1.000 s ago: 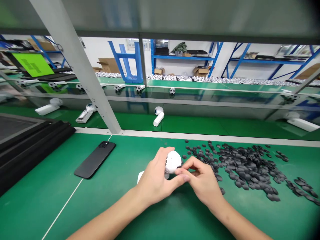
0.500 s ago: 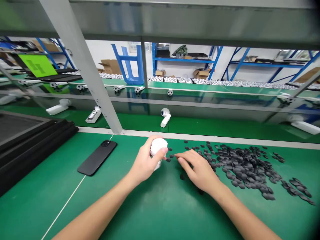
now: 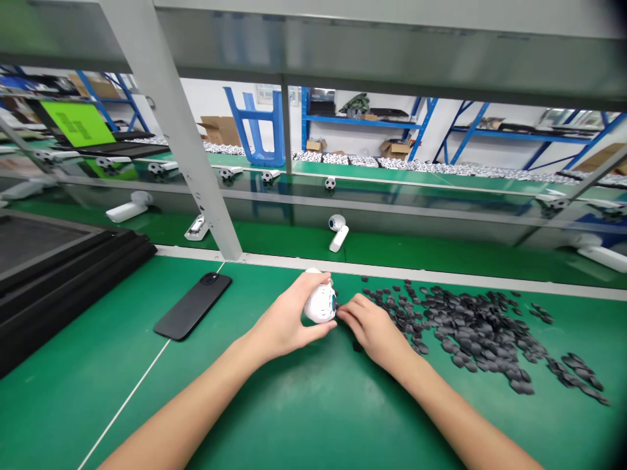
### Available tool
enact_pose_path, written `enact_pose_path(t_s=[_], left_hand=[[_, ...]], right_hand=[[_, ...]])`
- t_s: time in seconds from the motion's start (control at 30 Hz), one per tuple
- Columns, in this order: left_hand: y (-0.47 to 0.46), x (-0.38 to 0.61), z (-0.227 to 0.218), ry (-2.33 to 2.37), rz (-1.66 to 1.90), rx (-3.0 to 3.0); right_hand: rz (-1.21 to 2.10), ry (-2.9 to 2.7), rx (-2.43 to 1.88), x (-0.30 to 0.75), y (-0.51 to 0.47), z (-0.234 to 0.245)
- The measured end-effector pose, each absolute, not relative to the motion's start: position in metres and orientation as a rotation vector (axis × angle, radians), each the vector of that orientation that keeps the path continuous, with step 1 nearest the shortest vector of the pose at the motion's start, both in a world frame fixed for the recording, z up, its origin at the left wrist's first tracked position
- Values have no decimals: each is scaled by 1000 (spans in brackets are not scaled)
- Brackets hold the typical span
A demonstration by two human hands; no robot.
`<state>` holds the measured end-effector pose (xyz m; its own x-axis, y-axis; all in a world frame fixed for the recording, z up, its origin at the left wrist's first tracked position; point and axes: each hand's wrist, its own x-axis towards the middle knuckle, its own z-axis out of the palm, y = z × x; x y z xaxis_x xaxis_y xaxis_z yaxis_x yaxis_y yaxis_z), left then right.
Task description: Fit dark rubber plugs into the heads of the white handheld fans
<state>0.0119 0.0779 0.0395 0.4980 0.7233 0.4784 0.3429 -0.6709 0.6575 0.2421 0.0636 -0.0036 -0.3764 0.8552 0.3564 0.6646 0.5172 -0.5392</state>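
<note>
My left hand [image 3: 287, 316] is closed around a white ball-shaped housing [image 3: 318, 304] with small slots and a dark blue round face on its right side. Thumb and fingers grip it from the left, just above the green table. Close against that round face, my right hand [image 3: 375, 326] is pinched, with a dark bit at its fingertips that looks like a small black piece. Loose small black pieces [image 3: 482, 333] lie in a wide heap to the right of my right hand. One or more black pieces lie partly hidden under that hand.
A black phone [image 3: 193, 307] lies on the left of the green table [image 3: 294, 418]. Black stacked trays [image 3: 73, 287] stand at the far left. A grey post [image 3: 181, 143] rises behind the phone. Beyond the table's rail is a lower green belt [image 3: 264, 245] with white devices [image 3: 339, 238].
My left hand has turned the white ball so its blue round face points right. My right hand has come in from the loose pieces, its fingertips now at the ball's side.
</note>
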Motion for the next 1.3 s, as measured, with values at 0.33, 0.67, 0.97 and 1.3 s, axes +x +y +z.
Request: enact_pose_path(t_s=[0.33,0.67,0.97,1.3], left_hand=[[65,38,23,1180,933,1915],[54,37,26,1269,666,2060],[53,40,31,1266,640,2028],[68,33,31,1228,805,1895]], right_hand=[[1291,-1401,-1136,246,31,33],[1084,-1619,-1293,239,29,33],[981,-1594,-1321,239,33,22],[800,-1834,-1180,240,43,16]])
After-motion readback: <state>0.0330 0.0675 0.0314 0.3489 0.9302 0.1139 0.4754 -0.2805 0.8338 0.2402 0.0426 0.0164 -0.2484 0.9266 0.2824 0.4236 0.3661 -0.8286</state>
